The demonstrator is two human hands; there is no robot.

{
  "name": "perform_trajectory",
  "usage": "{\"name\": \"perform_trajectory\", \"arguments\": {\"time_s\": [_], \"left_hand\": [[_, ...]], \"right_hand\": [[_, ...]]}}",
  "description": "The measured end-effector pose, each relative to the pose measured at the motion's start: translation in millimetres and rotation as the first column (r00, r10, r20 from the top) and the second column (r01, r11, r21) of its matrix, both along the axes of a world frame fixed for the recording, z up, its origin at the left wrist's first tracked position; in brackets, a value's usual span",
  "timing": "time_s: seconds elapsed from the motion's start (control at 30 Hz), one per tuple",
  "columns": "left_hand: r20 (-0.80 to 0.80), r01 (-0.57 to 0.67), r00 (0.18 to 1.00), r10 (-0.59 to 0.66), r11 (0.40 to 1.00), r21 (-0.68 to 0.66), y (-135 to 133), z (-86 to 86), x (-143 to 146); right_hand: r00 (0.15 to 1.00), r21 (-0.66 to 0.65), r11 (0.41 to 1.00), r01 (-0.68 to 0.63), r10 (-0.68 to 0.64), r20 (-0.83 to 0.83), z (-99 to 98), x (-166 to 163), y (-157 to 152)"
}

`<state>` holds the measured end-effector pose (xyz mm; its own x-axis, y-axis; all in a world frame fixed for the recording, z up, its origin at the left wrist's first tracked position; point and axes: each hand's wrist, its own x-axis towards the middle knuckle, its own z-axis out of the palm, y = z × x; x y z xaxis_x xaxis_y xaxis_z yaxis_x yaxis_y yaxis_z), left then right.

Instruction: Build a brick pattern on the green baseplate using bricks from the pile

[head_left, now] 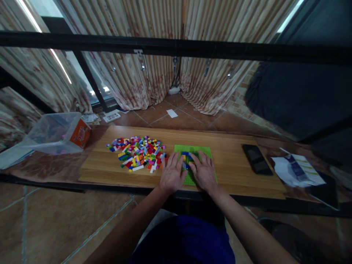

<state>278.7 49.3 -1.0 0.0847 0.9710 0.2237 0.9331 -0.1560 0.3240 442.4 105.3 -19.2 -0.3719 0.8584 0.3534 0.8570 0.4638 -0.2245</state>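
Left hand [172,174] and right hand [205,174]: fingers slightly spread at blue bricks [185,154] between them; any pinch cannot be told. Green baseplate [206,149] lies beneath the fingertips. Uneven pressure could skew bricks; left-hand drift could disturb the adjacent loose pile [141,151].

- Two hands [172,173] [204,172] are in view
- One green baseplate [190,179]
- One heap of bricks [143,152], too many to count
- One black phone [257,159]
- One clear bin [56,143]

A wood-grain board [231,156] lay on a table [52,165], bearing a heap of bricks [141,152] (all colours), a green baseplate [189,180] and a black phone [257,159]. A clear bin [56,134] stood on the table, past the board's left end.
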Motion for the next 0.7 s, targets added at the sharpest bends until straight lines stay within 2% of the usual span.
{"name": "perform_trajectory", "arguments": {"time_s": [0.13, 0.23, 0.33, 0.43, 0.53, 0.7], "left_hand": [[0.096, 0.005, 0.995, -0.002, 0.999, -0.034, 24, 15.3, 4], [0.204, -0.047, 0.974, 0.096, 0.972, -0.231, 59, 25.9, 0], [0.218, 0.004, 0.973, 0.07, 0.947, -0.32, 100, 32.2, -7], [0.218, 0.06, 0.975, 0.034, 0.91, -0.411, 128, 33.1, -13], [0.206, 0.07, 0.978, 0.032, 0.882, -0.465, 139, 30.6, -15], [0.189, 0.06, 0.981, 0.046, 0.854, -0.516, 141, 26.5, -13]], "right_hand": [[0.985, -0.068, 0.997, 0.038, -0.049, -0.168, 1.4, -3, 22], [0.919, -0.214, 0.97, 0.112, -0.183, -0.349, -1.1, 0, 46], [0.841, -0.386, 0.915, 0.119, -0.3, -0.451, -4.2, 1, 69], [0.785, -0.464, 0.881, 0.092, -0.351, -0.511, -7.7, 1, 80], [0.736, -0.473, 0.878, 0.075, -0.369, -0.568, -11.5, 2, 80], [0.668, -0.442, 0.896, 0.044, -0.356, -0.653, -15.5, 7, 70]]}}
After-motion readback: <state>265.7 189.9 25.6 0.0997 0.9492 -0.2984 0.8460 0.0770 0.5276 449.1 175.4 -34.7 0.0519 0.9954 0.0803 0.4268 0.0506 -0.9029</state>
